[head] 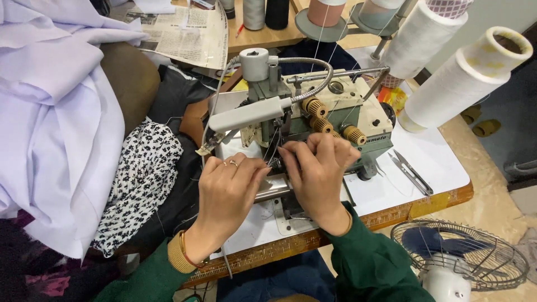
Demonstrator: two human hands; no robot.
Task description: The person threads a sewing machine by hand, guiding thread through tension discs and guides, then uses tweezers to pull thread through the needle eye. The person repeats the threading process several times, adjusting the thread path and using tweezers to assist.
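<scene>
Green-sleeved, both hands met at the needle area of the grey-green overlock sewing machine (313, 120) on the white tabletop (430, 162), left hand (229, 187) and right hand (316, 168) each pinched narrow on fine thread (275, 159) between them, right slightly nearer the machine.

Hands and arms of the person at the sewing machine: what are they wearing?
Both arms are in dark green long sleeves. The left hand has a thin ring on one finger, and at its wrist sit a mustard-yellow knitted cuff and a slim gold-coloured bangle. The right hand is bare, with no ring or bracelet visible.
</scene>
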